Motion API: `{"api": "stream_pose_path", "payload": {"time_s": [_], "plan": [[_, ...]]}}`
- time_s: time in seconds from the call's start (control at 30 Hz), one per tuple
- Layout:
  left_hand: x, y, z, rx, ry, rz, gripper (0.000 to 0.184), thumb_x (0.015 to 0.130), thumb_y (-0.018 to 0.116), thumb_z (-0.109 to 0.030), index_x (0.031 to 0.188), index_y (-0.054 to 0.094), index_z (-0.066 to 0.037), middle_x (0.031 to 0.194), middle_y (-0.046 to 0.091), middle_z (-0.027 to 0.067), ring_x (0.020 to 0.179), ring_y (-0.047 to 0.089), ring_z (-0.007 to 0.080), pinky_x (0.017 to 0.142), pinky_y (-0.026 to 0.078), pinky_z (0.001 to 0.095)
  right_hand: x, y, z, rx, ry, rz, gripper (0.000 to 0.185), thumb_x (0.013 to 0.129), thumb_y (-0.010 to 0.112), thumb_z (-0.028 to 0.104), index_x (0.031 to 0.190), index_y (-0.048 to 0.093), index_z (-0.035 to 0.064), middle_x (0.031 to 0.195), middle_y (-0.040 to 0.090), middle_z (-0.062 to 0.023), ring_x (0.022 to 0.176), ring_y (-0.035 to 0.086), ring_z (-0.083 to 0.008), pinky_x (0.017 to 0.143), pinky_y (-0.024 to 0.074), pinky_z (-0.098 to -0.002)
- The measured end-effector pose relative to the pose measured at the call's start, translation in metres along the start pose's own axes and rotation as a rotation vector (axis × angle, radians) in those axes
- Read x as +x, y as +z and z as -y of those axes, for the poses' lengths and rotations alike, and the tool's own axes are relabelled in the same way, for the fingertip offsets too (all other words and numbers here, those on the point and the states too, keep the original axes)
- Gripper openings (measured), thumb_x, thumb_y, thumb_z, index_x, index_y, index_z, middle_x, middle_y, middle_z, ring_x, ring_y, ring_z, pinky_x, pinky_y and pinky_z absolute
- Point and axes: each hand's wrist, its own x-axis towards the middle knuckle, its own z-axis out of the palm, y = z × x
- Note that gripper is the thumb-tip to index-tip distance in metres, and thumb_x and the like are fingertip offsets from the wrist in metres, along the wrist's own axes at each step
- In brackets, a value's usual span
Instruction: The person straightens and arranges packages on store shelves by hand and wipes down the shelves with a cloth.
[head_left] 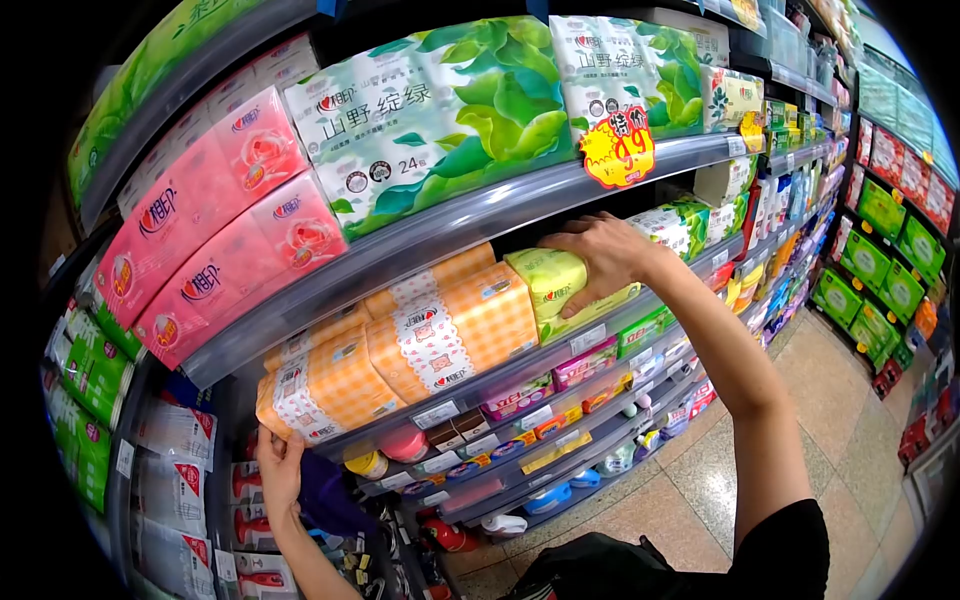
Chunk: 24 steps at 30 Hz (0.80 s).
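My right hand [598, 262] is closed over the top of a yellow-green tissue pack [540, 285], thumb across its front, fingers reaching behind the top edge. Beside it on the same shelf sits an orange checked tissue pack [490, 325] with a white bear-print band. Another orange tissue pack [350, 375] lies to its left, at the shelf's end. My left hand [280, 468] is at that pack's lower front corner, fingers bent and touching it; some fingertips are hidden.
Pink tissue packs [225, 225] and large green-and-white tissue packs [440, 120] fill the shelf above. A yellow price tag [618, 148] hangs from its edge. Boxed goods [520, 395] stand on lower shelves. To the right runs a tiled aisle floor [720, 470] with more stacked packs [880, 260] beyond.
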Motion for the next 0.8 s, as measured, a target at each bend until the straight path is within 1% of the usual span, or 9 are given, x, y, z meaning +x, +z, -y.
{"api": "stream_pose_path", "payload": {"time_s": [0.13, 0.27, 0.4, 0.47, 0.53, 0.63, 0.73, 0.77, 0.8], "plan": [[-0.003, 0.004, -0.004, 0.003, 0.004, -0.008, 0.044, 0.091, 0.055, -0.01, 0.13, 0.038, -0.002, 0.111, 0.058, 0.0074, 0.093, 0.055, 0.0124, 0.081, 0.045, 0.0277, 0.004, 0.003, 0.0, 0.009, -0.043, -0.028, 0.09, 0.05, 0.072, 0.068, 0.119, 0.055, 0.0115, 0.099, 0.062, -0.0139, 0.092, 0.06, -0.0347, 0.078, 0.0454, -0.0418], [-0.008, 0.006, -0.007, -0.063, -0.021, -0.042, 0.048, 0.091, 0.053, -0.006, 0.135, 0.033, -0.003, 0.119, 0.055, 0.01, 0.103, 0.053, 0.0149, 0.086, 0.042, 0.0271, -0.004, -0.003, 0.009, -0.044, 0.061, 0.044, 0.092, 0.054, 0.068, 0.068, 0.129, 0.046, 0.0189, 0.121, 0.055, -0.0164, 0.113, 0.051, -0.0337, 0.096, 0.029, -0.0601], [-0.041, 0.009, -0.017, 0.139, -0.024, -0.324, 0.049, 0.091, 0.054, -0.008, 0.136, 0.034, -0.005, 0.104, 0.055, 0.0056, 0.095, 0.051, 0.0126, 0.088, 0.039, 0.0266, -0.038, 0.013, 0.053, -0.166, 0.116, -0.457, 0.068, 0.068, 0.071, 0.048, 0.124, 0.05, 0.0166, 0.126, 0.049, -0.0133, 0.118, 0.044, -0.0307, 0.094, 0.0316, -0.0516], [-0.057, 0.031, -0.026, 0.117, 0.032, -0.35, 0.045, 0.092, 0.052, -0.009, 0.134, 0.037, -0.005, 0.096, 0.053, 0.0033, 0.089, 0.048, 0.0103, 0.083, 0.04, 0.025, -0.061, 0.054, 0.095, 0.203, 0.042, -0.712, 0.049, 0.068, 0.076, 0.029, 0.108, 0.058, 0.0072, 0.103, 0.06, -0.0107, 0.096, 0.054, -0.0255, 0.083, 0.0397, -0.0399], [-0.073, 0.061, -0.029, 0.128, 0.003, -0.247, 0.039, 0.091, 0.052, -0.009, 0.129, 0.042, -0.004, 0.098, 0.052, 0.0031, 0.087, 0.047, 0.0092, 0.079, 0.039, 0.0229, -0.076, 0.079, 0.157, 0.806, -0.035, -0.547, 0.046, 0.071, 0.075, 0.021, 0.108, 0.057, 0.0014, 0.102, 0.061, -0.0127, 0.092, 0.058, -0.0278, 0.08, 0.0452, -0.0361], [-0.102, 0.142, -0.037, 0.083, 0.044, -0.026, 0.038, 0.087, 0.053, -0.014, 0.123, 0.047, -0.002, 0.109, 0.05, 0.0082, 0.087, 0.048, 0.0139, 0.079, 0.039, 0.0256, -0.089, 0.102, 0.232, 1.282, -0.088, -0.346, 0.078, 0.074, 0.073, 0.031, 0.136, 0.034, 0.0039, 0.134, 0.039, -0.02, 0.124, 0.038, -0.0343, 0.099, 0.0353, -0.0402], [-0.104, 0.167, -0.043, 0.416, 0.41, 0.345, 0.045, 0.084, 0.055, -0.017, 0.125, 0.046, -0.001, 0.119, 0.048, 0.0182, 0.095, 0.054, 0.0259, 0.086, 0.041, 0.0334, -0.108, 0.113, 0.264, 1.953, 0.33, -0.218, 0.065, 0.082, 0.067, 0.021, 0.137, 0.035, 0.0069, 0.132, 0.041, -0.0111, 0.118, 0.043, -0.0202, 0.097, 0.0368, -0.033], [-0.101, 0.165, -0.06, 0.429, 0.342, 0.474, 0.048, 0.083, 0.055, -0.016, 0.126, 0.043, 0.003, 0.121, 0.045, 0.022, 0.105, 0.052, 0.0315, 0.086, 0.044, 0.0342, -0.114, 0.117, 0.249, 1.863, 0.418, -0.263, 0.058, 0.084, 0.065, 0.017, 0.134, 0.038, 0.007, 0.125, 0.046, -0.0062, 0.111, 0.046, -0.015, 0.095, 0.0387, -0.0297], [-0.102, 0.163, -0.065, 0.273, 0.121, 0.355, 0.028, 0.088, 0.052, -0.015, 0.11, 0.059, 0.001, 0.124, 0.047, 0.0172, 0.103, 0.052, 0.0287, 0.087, 0.042, 0.0364, -0.122, 0.126, 0.236, 2.006, 0.609, -0.323, 0.056, 0.082, 0.067, 0.019, 0.13, 0.042, 0.0047, 0.116, 0.053, -0.0067, 0.106, 0.05, -0.0158, 0.093, 0.041, -0.0302]]}}
